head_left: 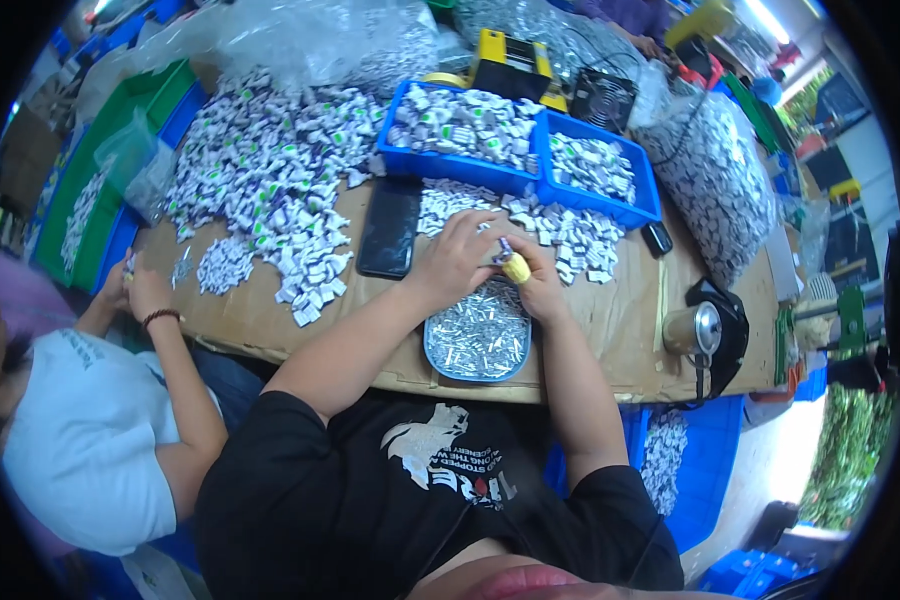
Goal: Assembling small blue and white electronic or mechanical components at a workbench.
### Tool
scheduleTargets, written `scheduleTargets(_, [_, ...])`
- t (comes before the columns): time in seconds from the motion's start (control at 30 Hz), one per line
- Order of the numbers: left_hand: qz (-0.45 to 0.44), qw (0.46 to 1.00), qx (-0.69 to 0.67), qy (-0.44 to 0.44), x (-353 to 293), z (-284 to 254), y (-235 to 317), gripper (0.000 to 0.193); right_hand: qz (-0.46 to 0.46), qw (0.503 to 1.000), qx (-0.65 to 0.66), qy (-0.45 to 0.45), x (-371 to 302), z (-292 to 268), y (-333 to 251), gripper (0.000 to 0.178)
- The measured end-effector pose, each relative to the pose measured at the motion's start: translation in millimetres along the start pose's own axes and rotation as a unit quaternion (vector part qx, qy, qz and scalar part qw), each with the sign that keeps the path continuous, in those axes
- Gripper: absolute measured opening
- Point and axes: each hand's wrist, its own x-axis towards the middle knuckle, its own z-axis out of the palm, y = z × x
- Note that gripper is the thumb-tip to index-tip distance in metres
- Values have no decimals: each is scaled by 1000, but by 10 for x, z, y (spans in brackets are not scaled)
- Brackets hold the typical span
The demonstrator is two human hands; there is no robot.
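Note:
My right hand (544, 288) is closed around a short tool with a yellow handle (516, 268), its top end against a small purple-and-white piece (505, 244). The fingers of my left hand (458, 254) are bent in at that same spot, pinching something too small and hidden to make out. Both hands are held over the back edge of a blue tray (479, 378) full of small shiny metal pins (475, 335). Just behind my hands lie loose white plastic pieces (570, 236), spread on the cardboard-covered table (610, 335).
Two blue bins (460, 172) of white pieces stand behind, beside a big heap (270, 170). A black phone (388, 230) lies left of my hands. A metal mug (705, 328) and a stuffed clear bag (715, 185) stand right. A co-worker's hands (142, 290) work at left.

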Motion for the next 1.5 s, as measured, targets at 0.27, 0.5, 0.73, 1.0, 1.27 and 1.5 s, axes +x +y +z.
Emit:
scheduleTargets(0.27, [-5,1000,1,7,-7,-10,-40,53,-7,1000,21,9,60,146,-141,41])
scheduleTargets(0.5, [-10,1000,-22,16,12,-27,-77,51,40,998,49,4,69,78,-96,26])
scheduleTargets(0.73, [-13,999,-30,3,8,-104,-111,46,67,996,55,-1,89,83,-134,25])
scheduleTargets(1.0, [24,999,2,-21,-54,-60,-220,32,57,996,74,-10,87,130,-219,23])
scheduleTargets(1.27, [10,999,-34,-38,-3,-177,-309,32,67,996,50,43,97,102,-154,30])
scheduleTargets(1.5, [-351,922,164,0,-69,-451,-790,31,90,995,27,39,131,83,-178,32])
